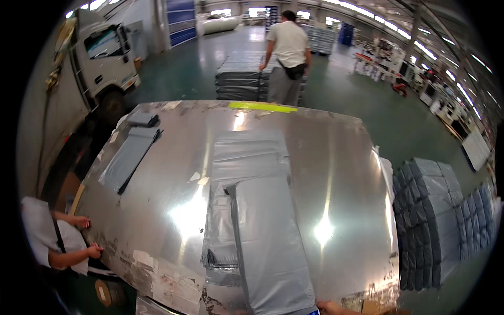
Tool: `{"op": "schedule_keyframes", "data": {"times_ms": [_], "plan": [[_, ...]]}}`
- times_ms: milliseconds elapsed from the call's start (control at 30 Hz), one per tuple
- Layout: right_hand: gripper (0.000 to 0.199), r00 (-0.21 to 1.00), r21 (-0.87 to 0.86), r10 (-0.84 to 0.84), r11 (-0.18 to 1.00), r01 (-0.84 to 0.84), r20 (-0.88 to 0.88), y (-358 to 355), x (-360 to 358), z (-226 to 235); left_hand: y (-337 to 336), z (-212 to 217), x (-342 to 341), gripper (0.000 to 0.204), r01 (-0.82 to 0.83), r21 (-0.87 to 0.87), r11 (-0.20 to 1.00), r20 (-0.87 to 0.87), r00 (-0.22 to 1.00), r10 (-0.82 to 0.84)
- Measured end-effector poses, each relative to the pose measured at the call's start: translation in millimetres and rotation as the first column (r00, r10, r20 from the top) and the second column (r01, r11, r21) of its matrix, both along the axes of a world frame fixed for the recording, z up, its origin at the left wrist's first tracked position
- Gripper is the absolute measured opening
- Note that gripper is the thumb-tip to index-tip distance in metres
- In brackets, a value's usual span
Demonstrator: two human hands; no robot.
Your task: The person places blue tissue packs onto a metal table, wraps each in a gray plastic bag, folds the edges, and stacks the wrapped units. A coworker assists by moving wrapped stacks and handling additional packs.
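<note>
A long stack of grey plastic bags [273, 241] lies slightly askew over the right part of another grey bag stack [249, 152] on the metal-topped table [352, 173]. My right hand [329, 308] comes in at the bottom edge, its fingers closed at the near right corner of the upper stack, beside a small blue patch [313, 313]. Most of that hand is cut off by the frame. My left hand is out of sight.
A folded grey bundle [143, 119] and grey bags [131, 157] lie far left on the table. A co-worker's hands [94, 250] are at its left edge. Another person [289, 47] stands beyond, by stacked grey bales [239, 79]. More bales [428, 210] stand right; a truck [107, 63] left.
</note>
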State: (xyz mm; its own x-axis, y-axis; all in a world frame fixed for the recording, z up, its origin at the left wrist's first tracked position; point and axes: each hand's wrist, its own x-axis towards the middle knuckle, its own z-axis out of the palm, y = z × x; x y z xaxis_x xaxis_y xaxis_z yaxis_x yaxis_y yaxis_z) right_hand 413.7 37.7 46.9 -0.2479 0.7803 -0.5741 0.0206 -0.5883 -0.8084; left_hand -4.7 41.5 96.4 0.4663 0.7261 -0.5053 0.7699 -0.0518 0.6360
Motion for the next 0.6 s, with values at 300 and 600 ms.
{"op": "schedule_keyframes", "data": {"times_ms": [300, 600], "plan": [[0.017, 0.894, 0.576, -0.16, 0.808, -0.125, 0.419, 31, -76, 106, 52, 1, -37, 0.041, -0.429, 0.016, 0.903, 0.168, 0.892, 0.42], [0.02, 0.551, 0.666, -0.545, 0.745, -0.027, 0.632, -41, -73, 32, -34, -46, -19, 0.032, -0.437, -0.418, 0.796, 0.32, 0.749, 0.58]]}}
